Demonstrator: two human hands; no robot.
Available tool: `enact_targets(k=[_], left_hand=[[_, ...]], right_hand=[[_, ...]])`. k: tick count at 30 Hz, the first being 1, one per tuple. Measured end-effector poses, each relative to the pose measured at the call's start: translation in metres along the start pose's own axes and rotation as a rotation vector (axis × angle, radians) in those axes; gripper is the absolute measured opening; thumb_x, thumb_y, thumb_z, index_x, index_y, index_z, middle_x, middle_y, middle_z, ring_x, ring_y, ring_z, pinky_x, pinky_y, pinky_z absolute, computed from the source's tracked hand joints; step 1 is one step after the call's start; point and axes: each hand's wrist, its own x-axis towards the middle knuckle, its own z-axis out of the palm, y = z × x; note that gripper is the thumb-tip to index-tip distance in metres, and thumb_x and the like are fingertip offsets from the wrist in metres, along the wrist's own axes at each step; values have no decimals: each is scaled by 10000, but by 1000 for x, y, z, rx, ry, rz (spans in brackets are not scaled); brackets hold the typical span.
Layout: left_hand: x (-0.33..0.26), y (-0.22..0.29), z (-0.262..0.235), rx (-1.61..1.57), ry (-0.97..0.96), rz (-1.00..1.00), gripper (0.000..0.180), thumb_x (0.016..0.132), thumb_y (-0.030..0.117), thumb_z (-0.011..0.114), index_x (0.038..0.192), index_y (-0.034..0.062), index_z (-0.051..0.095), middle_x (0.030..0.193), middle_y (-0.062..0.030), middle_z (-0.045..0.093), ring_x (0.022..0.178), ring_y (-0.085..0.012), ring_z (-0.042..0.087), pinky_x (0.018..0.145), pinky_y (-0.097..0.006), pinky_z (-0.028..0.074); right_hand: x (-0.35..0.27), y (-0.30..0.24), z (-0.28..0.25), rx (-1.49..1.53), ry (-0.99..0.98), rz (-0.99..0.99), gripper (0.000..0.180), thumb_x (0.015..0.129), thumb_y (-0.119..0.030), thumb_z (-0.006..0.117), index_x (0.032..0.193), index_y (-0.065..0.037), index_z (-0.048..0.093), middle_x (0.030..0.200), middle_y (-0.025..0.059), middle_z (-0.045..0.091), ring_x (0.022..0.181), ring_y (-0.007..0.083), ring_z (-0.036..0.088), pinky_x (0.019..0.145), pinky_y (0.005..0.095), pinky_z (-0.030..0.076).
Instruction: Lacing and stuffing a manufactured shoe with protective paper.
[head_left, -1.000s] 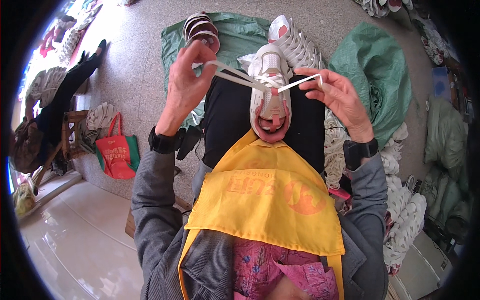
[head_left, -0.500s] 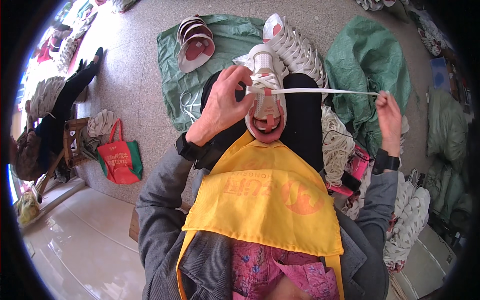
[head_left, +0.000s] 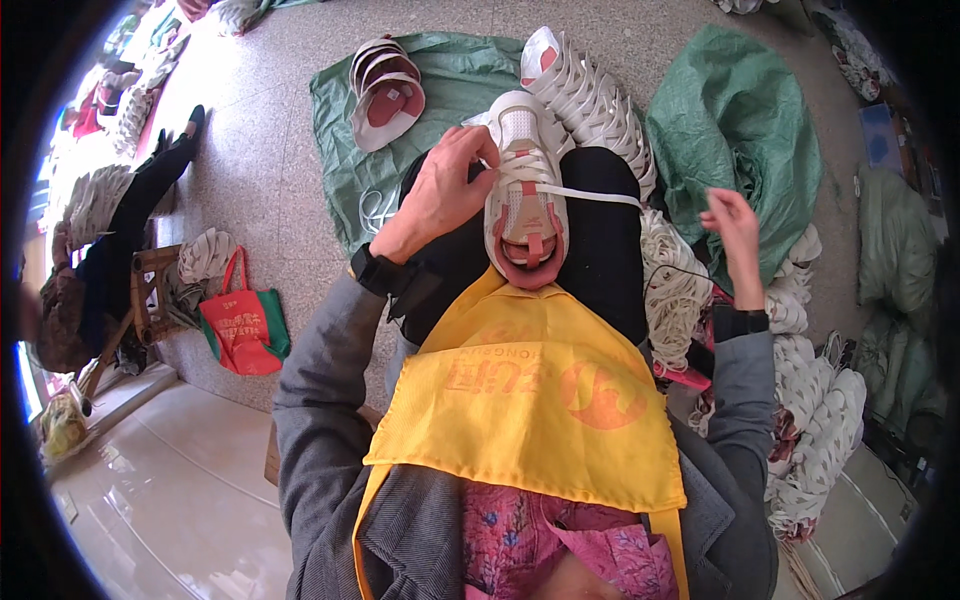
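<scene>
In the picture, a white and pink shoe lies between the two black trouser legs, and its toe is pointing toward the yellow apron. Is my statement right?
Not quite: the head view shows the toe pointing away from the yellow apron. The white and pink shoe does lie between the two black trouser legs.

I see a matt cloth apron, crinkled plastic-looking sheeting with a faint sheen, a shoe with perforated mesh, a flat fabric lace, and smooth, glossy floor tiles.
</scene>
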Motion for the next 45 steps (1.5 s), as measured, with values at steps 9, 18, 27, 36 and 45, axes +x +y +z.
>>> enact_targets(k=[9, 18, 27, 36, 45], left_hand=[[-20, 48, -27, 461, -344, -225, 180, 889, 31, 599, 1054, 37, 528, 725, -159, 598, 721, -373, 626, 597, -484, 466], [-13, 57, -14, 179, 183, -55, 149, 922, -46, 555, 1053, -7, 496, 845, -192, 610, 770, -401, 643, 646, -438, 505], [-13, 64, -20, -443, 30, -199, 131, 914, -23, 594, 1014, 4, 513, 894, -83, 604, 881, -167, 629, 812, -320, 509], [-12, 41, -20, -756, -49, -355, 91, 1021, 99, 614, 1016, 37, 548, 939, 18, 580, 865, -52, 530, 805, -237, 467], [-17, 38, -5, -701, -19, -420, 49, 980, 26, 590, 989, -7, 555, 902, -15, 622, 864, -80, 600, 818, -264, 499]], right_hand=[[-30, -97, 132, 33, -502, -225, 171, 1013, -89, 610, 1151, -3, 661, 1068, 58, 724, 794, 67, 643, 700, 219, 531], [-30, -133, 203, 61, -697, -374, 217, 1034, -149, 594, 1170, -1, 676, 787, 14, 684, 700, 67, 651, 645, 240, 532], [-33, -139, 194, 129, -863, -298, 155, 1028, -175, 631, 1023, -23, 661, 808, -70, 582, 685, 2, 506, 587, 190, 418], [-25, -124, 119, 17, -658, -242, 422, 1050, -340, 591, 726, -74, 538, 617, -76, 424, 559, 14, 373, 510, 224, 295], [-16, -81, 65, -36, -401, -132, 529, 1051, -432, 566, 663, -72, 548, 586, -66, 441, 530, 24, 366, 491, 229, 269]])
